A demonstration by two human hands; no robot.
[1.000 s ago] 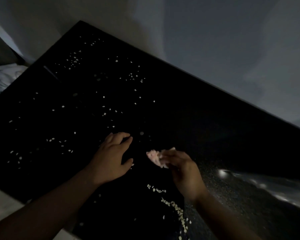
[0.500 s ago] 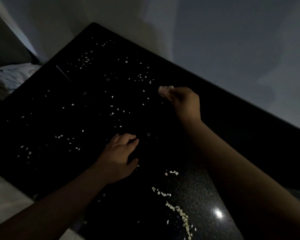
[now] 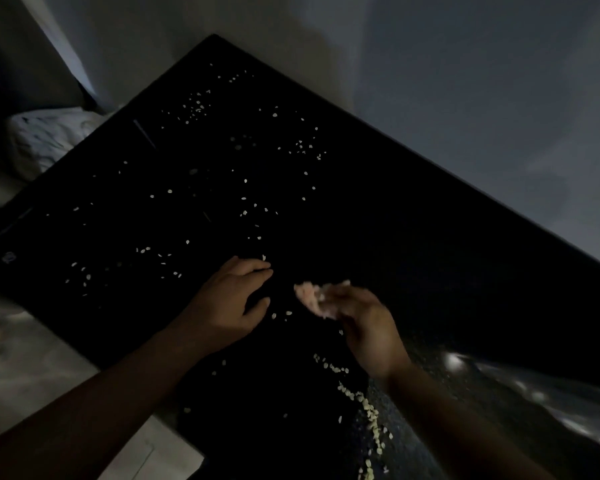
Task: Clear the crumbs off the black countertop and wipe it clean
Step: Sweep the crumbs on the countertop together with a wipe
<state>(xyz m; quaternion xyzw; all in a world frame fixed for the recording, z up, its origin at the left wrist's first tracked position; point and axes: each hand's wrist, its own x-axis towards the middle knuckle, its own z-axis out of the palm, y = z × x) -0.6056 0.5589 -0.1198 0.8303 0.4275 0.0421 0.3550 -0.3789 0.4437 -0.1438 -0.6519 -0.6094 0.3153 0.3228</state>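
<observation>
right hand back from the far edge, cloth in tow

since half a second ago the right hand [image 3: 364,327] has swept back from the far side of the countertop [image 3: 413,237] and now sits near the left hand [image 3: 229,299], apart from it. its fingers are bunched round a crumpled pink cloth [image 3: 317,297], which sticks out ahead of the knuckles; the wrist is bent so the cloth leads. whether the cloth touches the surface cannot be told in this dim light.

that grip likely serves to drag loose bits toward the near edge, where a row of crumbs [image 3: 364,407] already lies gathered beside the right forearm. the left hand holds nothing: its fingers are gently curved with the tips on the counter and the thumb spread wide, seemingly as a brace or a stop.

many crumbs [image 3: 302,147] remain scattered over the middle and far-left parts, so the job looks early. a white bundle [image 3: 45,136] lies beyond the counter's left edge.
</observation>
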